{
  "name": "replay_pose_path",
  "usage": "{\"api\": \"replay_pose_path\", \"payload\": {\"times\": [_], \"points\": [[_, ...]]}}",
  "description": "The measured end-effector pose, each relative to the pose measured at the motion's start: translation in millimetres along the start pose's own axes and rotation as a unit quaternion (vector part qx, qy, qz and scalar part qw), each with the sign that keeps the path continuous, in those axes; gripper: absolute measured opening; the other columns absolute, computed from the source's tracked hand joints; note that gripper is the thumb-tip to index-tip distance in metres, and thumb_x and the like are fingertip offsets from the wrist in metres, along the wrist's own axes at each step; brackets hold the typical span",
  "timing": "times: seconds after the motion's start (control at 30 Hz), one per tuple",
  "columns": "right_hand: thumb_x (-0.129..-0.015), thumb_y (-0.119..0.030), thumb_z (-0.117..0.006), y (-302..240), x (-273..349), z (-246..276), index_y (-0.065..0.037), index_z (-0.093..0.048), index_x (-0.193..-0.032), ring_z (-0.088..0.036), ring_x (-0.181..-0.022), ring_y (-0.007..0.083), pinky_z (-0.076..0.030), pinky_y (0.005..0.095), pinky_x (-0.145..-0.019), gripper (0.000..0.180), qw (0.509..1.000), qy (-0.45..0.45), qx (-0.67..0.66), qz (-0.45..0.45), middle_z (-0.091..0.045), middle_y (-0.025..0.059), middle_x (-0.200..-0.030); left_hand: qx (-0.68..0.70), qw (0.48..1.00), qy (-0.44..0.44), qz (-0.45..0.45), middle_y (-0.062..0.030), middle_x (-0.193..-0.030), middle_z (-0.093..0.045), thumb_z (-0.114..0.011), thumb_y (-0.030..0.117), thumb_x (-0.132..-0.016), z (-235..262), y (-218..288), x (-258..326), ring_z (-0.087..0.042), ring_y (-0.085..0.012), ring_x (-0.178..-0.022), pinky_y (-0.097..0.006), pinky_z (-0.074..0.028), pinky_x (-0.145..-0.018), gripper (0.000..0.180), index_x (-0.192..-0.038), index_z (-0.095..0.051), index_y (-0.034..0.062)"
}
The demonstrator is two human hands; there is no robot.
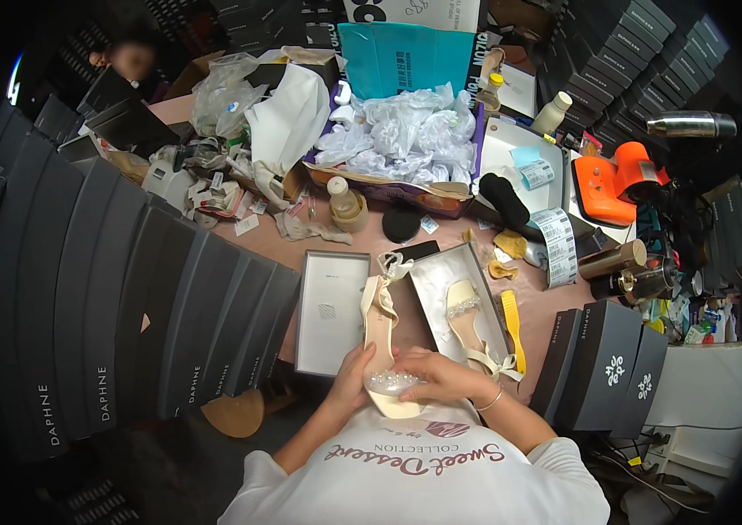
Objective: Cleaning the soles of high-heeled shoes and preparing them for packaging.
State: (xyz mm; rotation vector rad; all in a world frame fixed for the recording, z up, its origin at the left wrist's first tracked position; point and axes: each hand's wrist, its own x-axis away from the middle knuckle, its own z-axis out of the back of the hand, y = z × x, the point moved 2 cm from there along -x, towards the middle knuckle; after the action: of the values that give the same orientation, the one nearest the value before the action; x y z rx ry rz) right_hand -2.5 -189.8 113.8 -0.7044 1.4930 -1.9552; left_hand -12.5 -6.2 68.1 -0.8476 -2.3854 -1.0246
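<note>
A cream high-heeled sandal [379, 325] is held close to my body, its toe toward me and its ankle strap with a bow pointing away. My left hand [354, 376] grips it along the side near the middle of the sole. My right hand [442, 378] has its fingers closed at the clear beaded toe strap, some of them hidden behind the shoe. The matching sandal [463, 317] lies in an open shoe box [434, 278] to the right. Left of the held sandal is a grey-lined box lid [330, 306].
A yellow brush [513, 328] lies beside the box. Farther back stands a carton [473, 197] full of crumpled white plastic. An orange device [602, 188] and a label strip [557, 249] are at the right. Dark shoe boxes [82, 289] are stacked left, with others [602, 367] right.
</note>
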Motion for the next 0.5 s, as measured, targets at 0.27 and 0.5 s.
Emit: {"api": "replay_pose_path", "payload": {"times": [0.27,0.5], "points": [[-0.088,-0.012,-0.063,10.8,-157.6,132.7,0.003,-0.059,-0.116,-0.064,-0.094,0.0197,-0.051,0.0302,-0.082,0.032,0.978,0.174,0.113,-0.025,-0.063,0.0137,-0.107,-0.329,0.895,0.217,-0.210,-0.0181,-0.118,-0.061,-0.059,0.016,-0.092,135.0,26.4,-46.5,-0.059,-0.0195,-0.107,-0.028,-0.044,-0.092,0.041,-0.127,-0.051,-0.0061],[-0.078,-0.020,-0.061,95.6,-388.6,213.8,0.000,-0.066,-0.098,-0.065,-0.085,0.0365,-0.049,0.0452,-0.081,0.028,0.879,0.257,0.402,0.016,-0.066,0.0213,-0.092,-0.485,0.777,0.309,-0.257,-0.0208,-0.118,-0.059,-0.063,0.018,-0.087,133.1,22.7,-17.4,-0.059,-0.0318,-0.108,-0.035,-0.047,-0.089,0.041,-0.122,-0.055,-0.0013]]}}
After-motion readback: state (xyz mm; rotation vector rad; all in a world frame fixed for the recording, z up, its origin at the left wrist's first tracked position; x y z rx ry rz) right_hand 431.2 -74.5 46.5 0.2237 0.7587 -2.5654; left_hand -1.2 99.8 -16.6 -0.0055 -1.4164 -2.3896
